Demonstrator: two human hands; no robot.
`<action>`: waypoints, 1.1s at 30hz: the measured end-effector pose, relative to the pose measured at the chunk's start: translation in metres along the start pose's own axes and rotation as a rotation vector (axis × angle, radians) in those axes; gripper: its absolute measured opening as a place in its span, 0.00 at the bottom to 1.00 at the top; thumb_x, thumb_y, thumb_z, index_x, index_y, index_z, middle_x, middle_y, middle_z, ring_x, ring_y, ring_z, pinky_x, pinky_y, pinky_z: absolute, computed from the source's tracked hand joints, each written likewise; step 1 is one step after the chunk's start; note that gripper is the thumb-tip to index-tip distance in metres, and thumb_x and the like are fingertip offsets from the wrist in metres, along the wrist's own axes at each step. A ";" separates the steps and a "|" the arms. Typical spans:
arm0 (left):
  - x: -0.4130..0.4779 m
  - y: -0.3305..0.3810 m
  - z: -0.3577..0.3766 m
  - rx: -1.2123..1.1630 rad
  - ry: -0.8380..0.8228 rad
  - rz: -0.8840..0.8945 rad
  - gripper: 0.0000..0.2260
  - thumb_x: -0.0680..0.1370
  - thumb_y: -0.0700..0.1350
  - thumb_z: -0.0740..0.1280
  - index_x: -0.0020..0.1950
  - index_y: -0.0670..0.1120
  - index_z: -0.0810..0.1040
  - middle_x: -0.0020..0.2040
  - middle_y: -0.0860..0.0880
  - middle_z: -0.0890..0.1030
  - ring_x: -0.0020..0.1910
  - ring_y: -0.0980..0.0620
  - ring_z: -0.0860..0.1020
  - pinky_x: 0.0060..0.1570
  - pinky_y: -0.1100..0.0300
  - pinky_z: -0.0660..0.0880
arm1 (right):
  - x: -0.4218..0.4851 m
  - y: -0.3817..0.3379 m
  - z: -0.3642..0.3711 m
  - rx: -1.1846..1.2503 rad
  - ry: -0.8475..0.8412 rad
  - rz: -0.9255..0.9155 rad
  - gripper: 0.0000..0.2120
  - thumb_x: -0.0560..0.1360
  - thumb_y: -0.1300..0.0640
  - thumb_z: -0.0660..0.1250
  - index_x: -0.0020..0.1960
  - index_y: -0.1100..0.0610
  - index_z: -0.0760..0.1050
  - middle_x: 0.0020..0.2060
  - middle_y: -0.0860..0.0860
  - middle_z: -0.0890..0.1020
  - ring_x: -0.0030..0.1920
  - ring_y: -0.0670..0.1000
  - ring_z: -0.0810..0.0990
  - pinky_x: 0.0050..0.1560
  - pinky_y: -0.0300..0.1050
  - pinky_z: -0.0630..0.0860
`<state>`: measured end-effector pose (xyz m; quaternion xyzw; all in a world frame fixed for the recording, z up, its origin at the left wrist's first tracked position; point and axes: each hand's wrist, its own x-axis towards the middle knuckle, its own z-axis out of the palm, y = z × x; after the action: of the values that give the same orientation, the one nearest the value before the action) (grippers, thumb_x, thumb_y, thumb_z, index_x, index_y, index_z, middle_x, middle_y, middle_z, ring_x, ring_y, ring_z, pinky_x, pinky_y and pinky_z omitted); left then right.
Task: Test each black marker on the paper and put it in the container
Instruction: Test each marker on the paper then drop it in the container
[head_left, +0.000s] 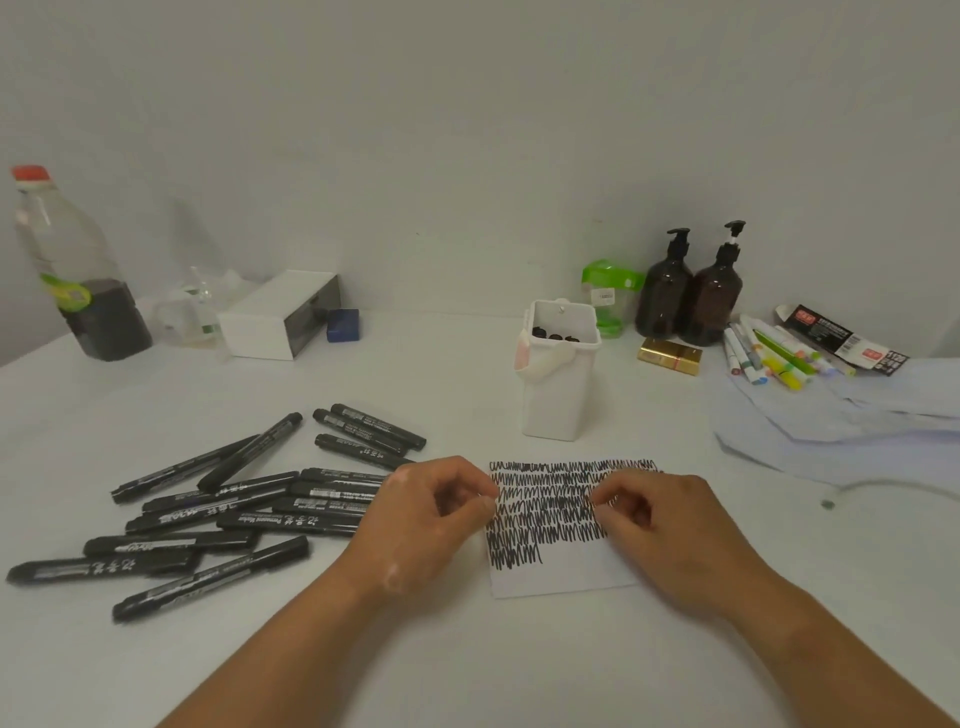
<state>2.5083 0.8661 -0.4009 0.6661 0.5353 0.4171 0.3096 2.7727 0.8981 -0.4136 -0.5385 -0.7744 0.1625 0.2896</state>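
Bare table (467, 649) seen at 6 o'clock, open room between forearms. Paper (563, 574) at centre, upper part covered in black scribble, lower strip blank. Left hand (415, 525) set at paper's left edge, fingers curled, thumb pressed to forefinger, nothing seen held. Right hand (670, 525) laid on paper's right part, fingers curled likewise, pinch empty so far as seen. Markers (234, 509) heaped at 9 o'clock, "Permanent Marker" read on one. Container (558, 384) upright at 12 o'clock, marker caps seen inside.
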 end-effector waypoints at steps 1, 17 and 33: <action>0.000 0.001 -0.002 0.037 0.005 0.009 0.04 0.76 0.43 0.73 0.43 0.52 0.84 0.30 0.59 0.78 0.28 0.60 0.71 0.32 0.69 0.69 | -0.001 0.001 -0.001 0.009 0.028 -0.006 0.10 0.73 0.56 0.73 0.41 0.40 0.80 0.35 0.38 0.82 0.33 0.46 0.78 0.37 0.32 0.72; 0.105 -0.028 -0.060 1.071 -0.249 -0.070 0.14 0.81 0.49 0.64 0.66 0.53 0.77 0.65 0.51 0.78 0.64 0.48 0.73 0.66 0.51 0.71 | -0.002 -0.006 0.003 0.140 0.018 -0.045 0.09 0.73 0.56 0.75 0.40 0.43 0.81 0.32 0.45 0.81 0.30 0.45 0.74 0.35 0.32 0.69; 0.097 0.028 -0.046 0.592 0.135 0.405 0.08 0.80 0.45 0.68 0.57 0.50 0.83 0.46 0.58 0.83 0.42 0.63 0.78 0.45 0.75 0.71 | -0.001 -0.006 -0.002 0.209 0.035 -0.022 0.07 0.74 0.55 0.75 0.42 0.43 0.82 0.32 0.38 0.81 0.30 0.44 0.74 0.37 0.30 0.70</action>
<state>2.4874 0.9517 -0.3337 0.7904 0.5091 0.3401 -0.0216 2.7695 0.8951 -0.4085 -0.4998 -0.7538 0.2298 0.3595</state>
